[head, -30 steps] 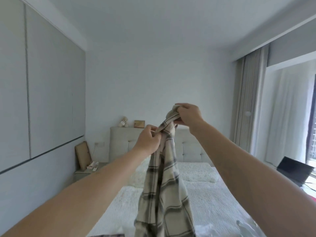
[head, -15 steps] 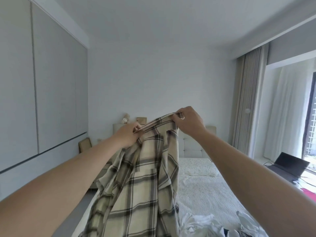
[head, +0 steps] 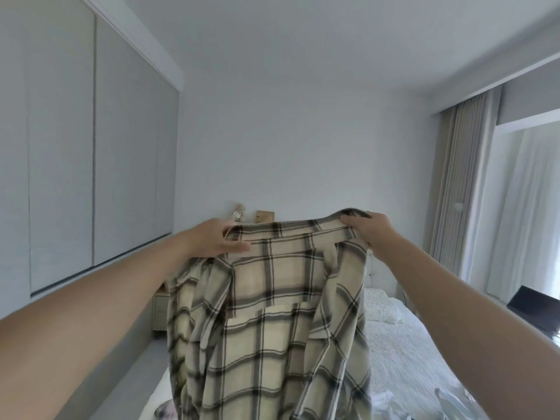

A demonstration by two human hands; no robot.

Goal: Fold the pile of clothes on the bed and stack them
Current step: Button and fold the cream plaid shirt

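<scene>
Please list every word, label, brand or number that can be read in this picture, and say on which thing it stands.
None can be read.
The plaid shirt, held up by both hands, shows no visible label or print.
The small wooden block on the headboard is too small and blurred to tell whether it bears text.
The laptop shows only a dark screen.

walls (head: 288, 147): pale grey | wardrobe (head: 91, 162): flat grey doors, 9 o'clock | curtains (head: 460, 192): beige and sheer, 3 o'clock, daylight behind | nightstand (head: 159, 310): 8 o'clock | toy bear (head: 239, 212), wood box (head: 265, 216): side by side, 12 o'clock | laptop (head: 533, 304): dark, 4 o'clock
</scene>
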